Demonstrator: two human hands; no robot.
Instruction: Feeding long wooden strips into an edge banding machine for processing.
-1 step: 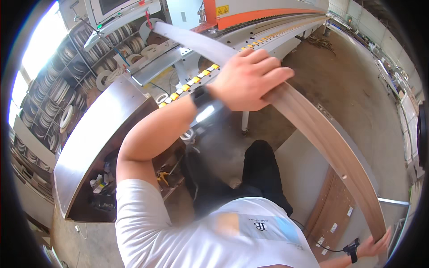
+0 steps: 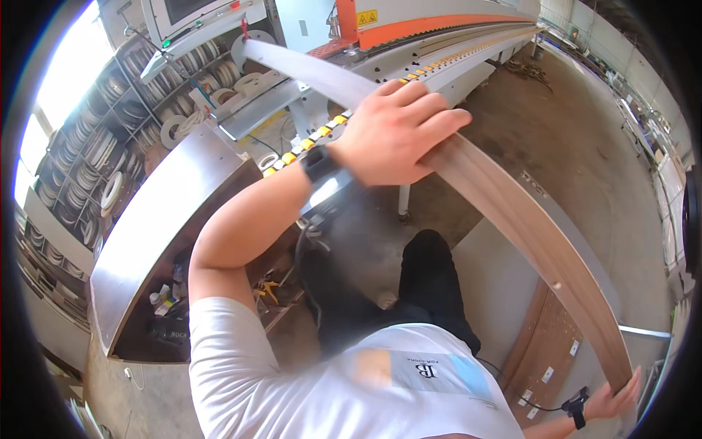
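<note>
A long narrow wood-grain board [image 2: 521,212] runs slantwise across the view, from the machine at the upper left down to the lower right. Its far part [image 2: 311,67] looks pale and shiny. My left hand [image 2: 395,135] is closed over the middle of the board, fingers wrapped across its upper edge. At the near end, low on the right, my right hand [image 2: 614,399] grips the board, with part of the fingers hidden behind it. A small round mark shows on the board's brown face.
Ahead stands a grey machine with an orange strip [image 2: 431,28] and a row of yellow rollers [image 2: 307,143]. A metal-topped cabinet [image 2: 172,208] is at my left, before a rack of banding rolls [image 2: 102,146]. Brown panels [image 2: 545,340] lie on a pale sheet [image 2: 490,271] to my right.
My left hand and the middle of the board have shifted slightly to the left. My right hand stays almost in place, and both hands keep their hold.
</note>
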